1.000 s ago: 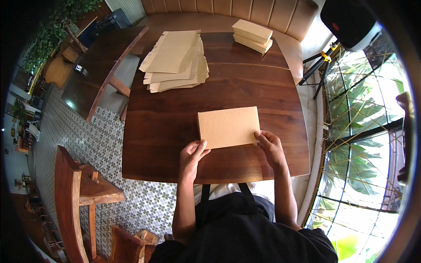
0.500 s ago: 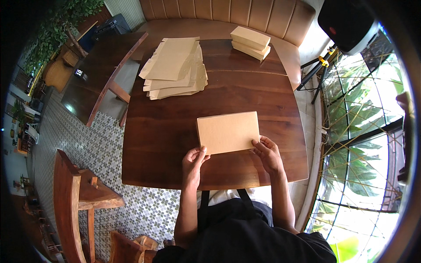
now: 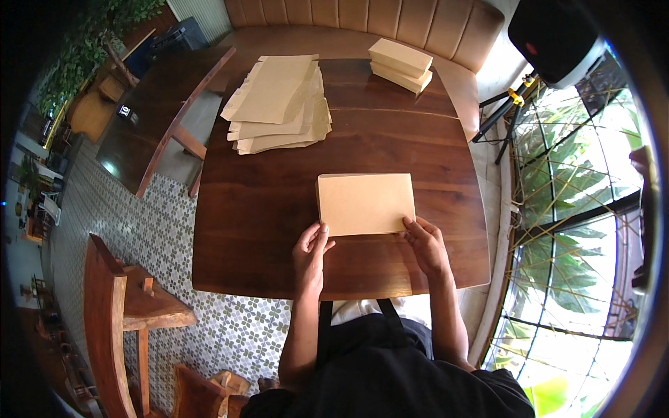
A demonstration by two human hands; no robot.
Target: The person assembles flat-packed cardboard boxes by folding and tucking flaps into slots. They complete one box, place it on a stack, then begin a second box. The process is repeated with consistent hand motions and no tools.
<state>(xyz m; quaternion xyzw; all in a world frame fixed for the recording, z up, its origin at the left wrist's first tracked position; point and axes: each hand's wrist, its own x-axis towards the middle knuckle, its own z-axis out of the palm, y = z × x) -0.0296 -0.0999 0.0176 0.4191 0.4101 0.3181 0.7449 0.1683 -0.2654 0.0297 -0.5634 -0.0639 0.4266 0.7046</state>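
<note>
A brown cardboard box (image 3: pixel 366 204), shaped as a flat rectangle, is held between my two hands above the near half of the wooden table (image 3: pixel 265 230). My left hand (image 3: pixel 311 246) grips its lower left corner, thumb on the top face. At the lower right corner, my right hand (image 3: pixel 424 242) pinches it with the thumb on top and the fingers underneath. The box's underside is hidden. Farther off on the left lies a stack of flat cardboard blanks (image 3: pixel 275 90) with cut flaps. Two folded boxes (image 3: pixel 401 57) sit one on the other at the far right.
A brown padded bench (image 3: pixel 341 40) curves behind the table. A second dark table (image 3: pixel 157 115) stands at the left, with a wooden chair (image 3: pixel 111 313) nearer. At the right are a black device on a stand (image 3: pixel 550 45) and a window with a metal grille (image 3: pixel 557 223).
The box has levelled out and shifted very slightly to the right and away from me, both hands still on it. The blanks and the stacked boxes stay in place on the table.
</note>
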